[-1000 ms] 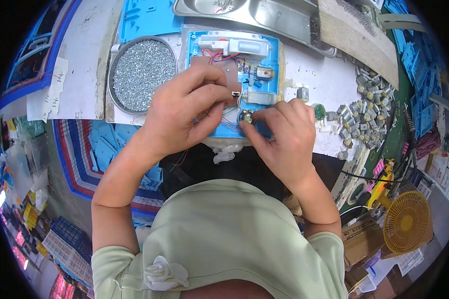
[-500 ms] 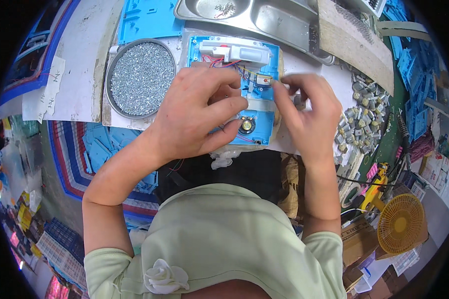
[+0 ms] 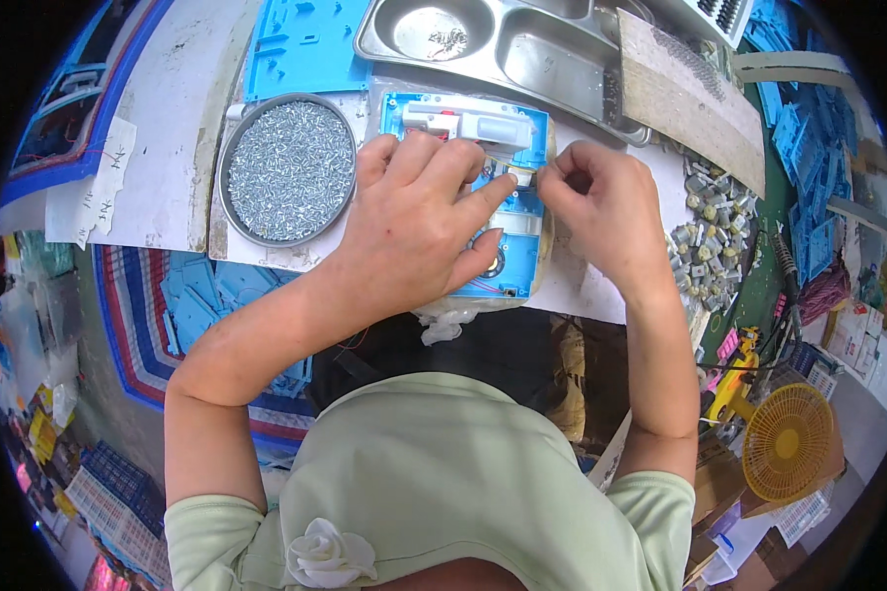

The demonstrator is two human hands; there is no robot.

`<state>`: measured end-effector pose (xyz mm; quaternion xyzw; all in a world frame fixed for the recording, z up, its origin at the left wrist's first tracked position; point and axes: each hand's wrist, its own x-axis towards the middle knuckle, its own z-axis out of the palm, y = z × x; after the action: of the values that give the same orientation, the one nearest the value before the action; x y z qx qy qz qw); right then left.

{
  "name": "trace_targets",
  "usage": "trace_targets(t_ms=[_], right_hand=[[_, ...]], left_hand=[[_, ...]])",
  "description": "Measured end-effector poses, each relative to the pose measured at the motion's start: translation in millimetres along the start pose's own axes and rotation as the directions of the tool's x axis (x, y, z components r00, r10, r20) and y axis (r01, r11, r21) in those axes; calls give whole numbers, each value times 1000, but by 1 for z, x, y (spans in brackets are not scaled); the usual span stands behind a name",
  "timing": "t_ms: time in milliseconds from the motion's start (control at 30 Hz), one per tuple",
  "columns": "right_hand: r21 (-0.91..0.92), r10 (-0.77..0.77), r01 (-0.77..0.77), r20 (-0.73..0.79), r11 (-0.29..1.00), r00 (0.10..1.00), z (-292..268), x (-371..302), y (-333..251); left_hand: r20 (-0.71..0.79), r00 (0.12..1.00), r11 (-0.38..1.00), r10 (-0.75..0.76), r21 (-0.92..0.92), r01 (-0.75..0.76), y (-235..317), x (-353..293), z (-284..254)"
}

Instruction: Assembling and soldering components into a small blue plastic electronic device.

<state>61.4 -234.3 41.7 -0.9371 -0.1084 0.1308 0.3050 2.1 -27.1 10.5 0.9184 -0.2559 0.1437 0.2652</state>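
Observation:
A shallow blue plastic casing point(image 3: 468, 288) lies on the table in front of me, with a white battery-box-like part point(image 3: 493, 128) along its far side. A speaker-like round part near its near edge is partly hidden by my left hand. My left hand point(image 3: 404, 212) spreads over the casing's left half, its index fingertip pressing a small whitish part point(image 3: 524, 178) near the right edge. At that same edge my right hand point(image 3: 601, 202) has thumb and index finger pinched together beside the part; whatever is between them is hidden.
A round tub of small screws point(image 3: 291, 172) stands left of the casing. Behind are a blue panel point(image 3: 310, 44) and a metal compartment tray point(image 3: 522, 25). Several small motors point(image 3: 715, 231) are piled on the right, near a grey board point(image 3: 690, 98). A yellow fan point(image 3: 788, 443) stands lower right.
My left index finger has straightened onto the small whitish part. My right hand's fingers have come together into a pinch at the casing's edge. The whole view has shifted slightly.

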Motion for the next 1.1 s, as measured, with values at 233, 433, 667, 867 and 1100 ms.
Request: trace_targets(t_ms=[233, 433, 667, 867, 1100], right_hand=[[-639, -381, 365, 121, 677, 917, 6, -4, -33], [68, 6, -14, 116, 998, 993, -6, 8, 10], [326, 68, -99, 106, 940, 992, 6, 3, 20], [383, 51, -73, 68, 921, 996, 11, 1, 27], [136, -130, 140, -80, 981, 988, 16, -4, 14]], left_hand=[[-18, 1000, 1000, 8, 23, -8, -3, 1, 5], [-234, 960, 977, -154, -179, 113, -25, 1, 0], [-199, 976, 996, -92, -39, 86, -43, 8, -1], [-177, 981, 997, -78, -35, 73, -44, 10, 0], [-176, 983, 998, -60, 2, 61, -46, 11, 0]])
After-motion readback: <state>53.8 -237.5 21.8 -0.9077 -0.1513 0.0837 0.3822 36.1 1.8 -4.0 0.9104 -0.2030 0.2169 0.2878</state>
